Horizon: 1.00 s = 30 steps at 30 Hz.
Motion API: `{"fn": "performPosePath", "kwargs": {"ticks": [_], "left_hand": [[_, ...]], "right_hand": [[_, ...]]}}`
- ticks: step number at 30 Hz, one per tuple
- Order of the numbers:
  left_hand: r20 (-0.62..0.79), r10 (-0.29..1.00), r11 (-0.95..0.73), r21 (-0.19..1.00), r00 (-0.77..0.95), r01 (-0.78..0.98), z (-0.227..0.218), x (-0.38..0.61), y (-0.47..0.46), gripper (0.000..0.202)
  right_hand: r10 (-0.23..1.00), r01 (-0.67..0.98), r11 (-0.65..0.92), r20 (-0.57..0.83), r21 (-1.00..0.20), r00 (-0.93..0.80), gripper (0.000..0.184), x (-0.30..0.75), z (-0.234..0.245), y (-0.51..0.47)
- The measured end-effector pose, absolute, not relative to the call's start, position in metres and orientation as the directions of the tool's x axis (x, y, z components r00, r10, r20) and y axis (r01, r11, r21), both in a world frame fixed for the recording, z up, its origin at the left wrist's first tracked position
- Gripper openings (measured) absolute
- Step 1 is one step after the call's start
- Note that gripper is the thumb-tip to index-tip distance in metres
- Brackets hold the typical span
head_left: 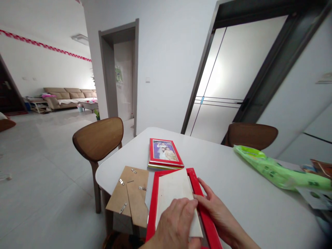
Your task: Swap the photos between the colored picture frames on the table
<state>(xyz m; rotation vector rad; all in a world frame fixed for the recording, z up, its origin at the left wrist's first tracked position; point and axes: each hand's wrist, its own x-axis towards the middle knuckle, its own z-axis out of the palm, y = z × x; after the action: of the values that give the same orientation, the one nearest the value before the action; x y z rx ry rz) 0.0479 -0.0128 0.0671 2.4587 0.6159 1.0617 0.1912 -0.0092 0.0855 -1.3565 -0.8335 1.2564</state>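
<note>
The near end of the red frame [155, 195] was mostly hidden by the left hand [177, 219] and cut off below. This frame was at the near side of the surface [212, 155], beside the brown backing board [140, 205]. Its long axis ran away from the person, while the white sheet [173, 190] inside it sat slightly askew. The left hand was curved over this sheet; its grip I cannot tell. The right hand [214, 209] was closed around the frame's right side.

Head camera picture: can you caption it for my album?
Left hand on a cream rectangular sheet, right hand holding a red rectangular picture frame.
</note>
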Motion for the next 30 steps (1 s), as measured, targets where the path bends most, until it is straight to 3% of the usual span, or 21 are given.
{"fn": "performPosePath", "kwargs": {"ticks": [3,6,10,14,21,26,28,30], "left_hand": [[0.601,0.636,-0.764,0.579,0.484,0.286,0.081,0.027,-0.007,0.062],[0.458,0.858,-0.513,0.754,0.231,0.410,0.088,-0.008,0.002,0.047],[0.252,0.965,-0.262,0.875,0.079,0.407,0.069,-0.049,0.013,0.040],[0.176,0.980,-0.198,0.819,0.093,0.539,0.044,-0.068,0.016,0.042],[0.284,0.929,-0.355,0.516,0.235,0.779,0.032,-0.074,0.016,0.040],[0.346,0.894,-0.417,0.410,0.284,0.811,0.029,-0.073,0.016,0.036],[0.374,0.878,-0.443,0.404,0.297,0.800,0.029,-0.071,0.016,0.036],[0.396,0.863,-0.473,0.411,0.315,0.779,0.030,-0.067,0.015,0.038]], "right_hand": [[0.940,0.046,-0.218,-0.197,-0.975,0.277,0.072,0.202,0.075,-0.004],[0.933,0.301,-0.248,-0.144,-0.921,0.329,0.062,0.218,0.058,0.003],[0.916,0.688,-0.302,-0.002,-0.659,0.400,0.052,0.233,0.039,0.010],[0.926,0.813,-0.295,0.062,-0.502,0.373,0.047,0.234,0.033,0.011],[0.943,0.900,-0.267,0.099,-0.345,0.318,0.043,0.237,0.027,0.011],[0.922,0.917,-0.138,0.291,-0.374,0.257,0.043,0.224,0.031,0.012],[0.922,0.862,-0.058,0.303,-0.504,0.239,0.042,0.208,0.035,0.014],[0.952,0.717,-0.029,0.200,-0.697,0.233,0.043,0.188,0.037,0.016]]}}
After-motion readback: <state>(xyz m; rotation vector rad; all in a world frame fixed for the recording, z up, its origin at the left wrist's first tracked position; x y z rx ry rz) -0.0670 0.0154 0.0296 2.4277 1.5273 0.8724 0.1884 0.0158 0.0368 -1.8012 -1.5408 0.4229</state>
